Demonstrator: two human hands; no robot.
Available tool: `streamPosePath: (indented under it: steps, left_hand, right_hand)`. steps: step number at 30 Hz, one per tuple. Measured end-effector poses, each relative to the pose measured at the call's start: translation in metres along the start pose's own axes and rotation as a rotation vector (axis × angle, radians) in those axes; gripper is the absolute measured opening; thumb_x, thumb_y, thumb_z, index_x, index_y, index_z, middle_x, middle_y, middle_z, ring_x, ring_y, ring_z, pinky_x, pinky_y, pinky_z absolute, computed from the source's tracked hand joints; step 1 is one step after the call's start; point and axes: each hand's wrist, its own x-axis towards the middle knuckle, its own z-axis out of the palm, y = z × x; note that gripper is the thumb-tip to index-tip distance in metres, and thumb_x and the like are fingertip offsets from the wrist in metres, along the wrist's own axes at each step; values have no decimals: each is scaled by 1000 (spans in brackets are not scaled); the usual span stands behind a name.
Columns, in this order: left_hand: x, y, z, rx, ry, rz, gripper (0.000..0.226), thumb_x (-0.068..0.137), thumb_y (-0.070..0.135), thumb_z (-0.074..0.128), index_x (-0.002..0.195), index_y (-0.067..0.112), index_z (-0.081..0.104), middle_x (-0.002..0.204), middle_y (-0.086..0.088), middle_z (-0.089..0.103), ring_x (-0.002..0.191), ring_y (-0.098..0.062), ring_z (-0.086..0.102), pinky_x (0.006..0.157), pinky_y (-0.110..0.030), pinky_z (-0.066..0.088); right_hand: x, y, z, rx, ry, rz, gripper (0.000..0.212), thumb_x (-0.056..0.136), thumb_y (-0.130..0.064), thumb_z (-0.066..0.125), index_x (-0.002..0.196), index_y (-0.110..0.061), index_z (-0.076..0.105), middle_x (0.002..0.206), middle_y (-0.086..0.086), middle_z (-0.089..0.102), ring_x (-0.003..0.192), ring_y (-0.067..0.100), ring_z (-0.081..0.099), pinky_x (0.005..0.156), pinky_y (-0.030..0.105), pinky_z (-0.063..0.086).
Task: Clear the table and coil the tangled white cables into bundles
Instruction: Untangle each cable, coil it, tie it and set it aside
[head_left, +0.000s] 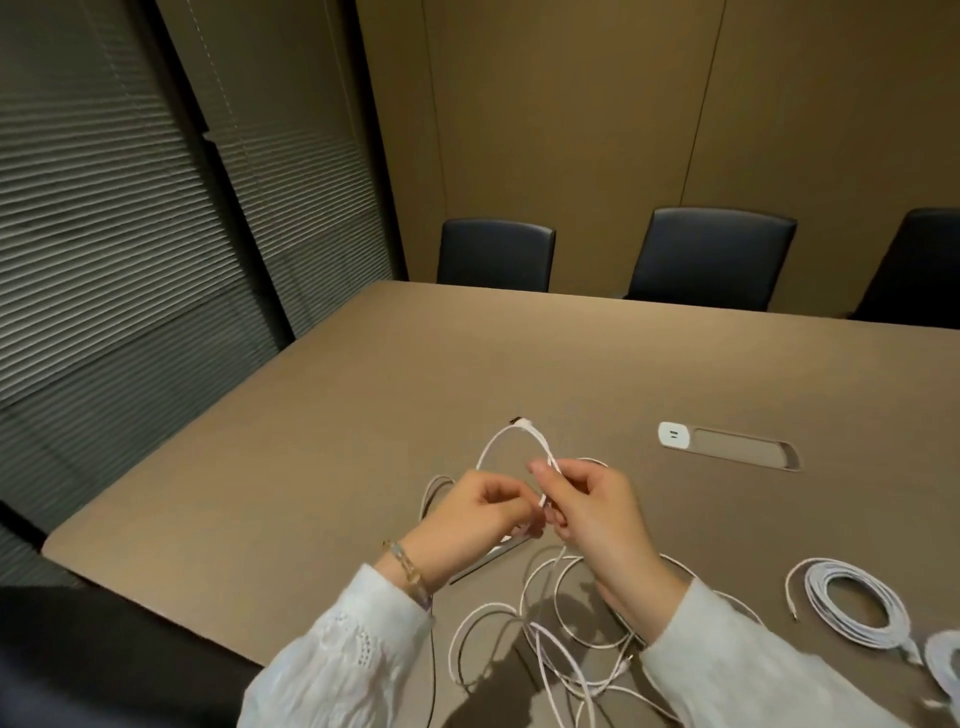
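pinching one white cable loop (511, 441) between both hands, left hand (480, 512) and right hand (589, 512) together above the table (363, 395)

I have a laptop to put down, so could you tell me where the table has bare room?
The table is bare left of the left hand, and along the far edge by the chairs. It is crowded near the front: loose white cable below both hands, coiled bundles at right.
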Motion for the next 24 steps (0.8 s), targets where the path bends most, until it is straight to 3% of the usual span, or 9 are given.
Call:
streamPosePath:
  steps: [2,6,9,11,13,16,18,20,24]
  left_hand:
    - [3,-1,4,-159,119,-72,24,68,22,56,81,13,73,82,-5,70,80,-15,63,87,-34,51]
    - [10,7,19,-554,41,-166,18,81,25,64,88,10,72,88,-6,71,78,-14,63,80,-28,47]
    - [15,17,25,-697,81,-147,22,94,18,54,97,0,66,97,-18,70,88,-24,67,79,-29,54]
    - [15,21,27,-713,64,-156,22,98,15,49,87,2,62,87,-17,69,84,-25,68,73,-27,56]
    - [16,23,24,-815,62,-199,29,100,18,44,74,7,53,68,-10,61,70,-23,66,77,-29,51]
    - [16,20,15,-1090,60,-239,33,99,21,43,67,11,48,50,1,35,42,-14,43,92,-37,46]
    - [15,18,10,-1193,-3,-246,29,97,22,43,71,10,50,48,6,23,37,-8,25,67,-28,51]
    - [12,19,6,-1239,-94,-238,22,94,22,44,78,10,50,50,9,15,39,-7,14,41,-17,31]
    - [9,15,-3,-1273,-441,-212,21,98,19,49,81,7,51,52,5,20,42,-10,16,39,-23,22]
  right_hand:
    - [-4,5,-5,-158,71,-143,23,89,-19,64,68,-16,71,46,-11,50,47,4,42,53,18,34]
    - [-15,19,-9,-503,109,-436,16,85,-27,61,88,-20,76,72,-10,61,70,4,57,62,13,39]
    - [-21,31,-10,-590,94,-552,16,84,-26,62,93,-18,74,81,-7,64,71,8,59,65,20,44]
    - [-25,35,-12,-633,114,-589,17,87,-28,60,95,-19,72,80,-6,61,68,9,56,63,22,43]
    - [-29,36,-15,-652,114,-610,23,92,-35,53,95,-21,71,75,-6,56,64,9,51,61,25,41]
    - [-34,37,-21,-669,83,-599,29,95,-38,46,90,-22,69,72,-7,53,63,14,52,60,32,43]
    - [-39,36,-24,-646,52,-573,26,92,-42,50,89,-24,69,72,-9,56,63,13,53,60,33,45]
    - [-43,35,-25,-498,2,-416,26,83,-51,57,87,-27,67,67,-9,58,59,9,51,60,32,46]
    - [-45,32,-29,-77,-132,68,55,54,-61,79,92,-29,55,68,-2,61,56,14,51,53,29,41]
